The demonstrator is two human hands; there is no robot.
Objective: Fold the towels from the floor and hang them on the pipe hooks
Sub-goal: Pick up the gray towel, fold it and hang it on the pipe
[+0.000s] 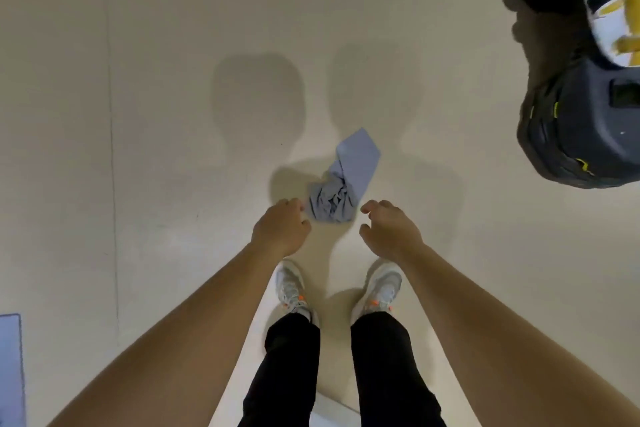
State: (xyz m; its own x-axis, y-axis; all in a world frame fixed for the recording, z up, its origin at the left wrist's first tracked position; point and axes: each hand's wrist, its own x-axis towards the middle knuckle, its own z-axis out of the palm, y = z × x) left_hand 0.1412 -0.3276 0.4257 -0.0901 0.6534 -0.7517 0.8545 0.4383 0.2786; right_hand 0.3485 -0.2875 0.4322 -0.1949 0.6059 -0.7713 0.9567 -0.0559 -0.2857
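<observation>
A grey-blue towel (344, 178) lies crumpled on the pale floor just ahead of my feet, one flat end stretched away from me. My left hand (282, 227) hangs at the towel's near left corner, fingers curled, and its fingertips seem to touch the cloth edge. My right hand (388, 230) hovers to the right of the bunched part, fingers curled apart, holding nothing. No pipe hooks are in view.
Dark backpacks (581, 128) and a white-and-yellow bag (609, 10) sit on the floor at the upper right. A blue flat object (10, 367) shows at the lower left edge. My white shoes (292, 288) stand just behind the towel.
</observation>
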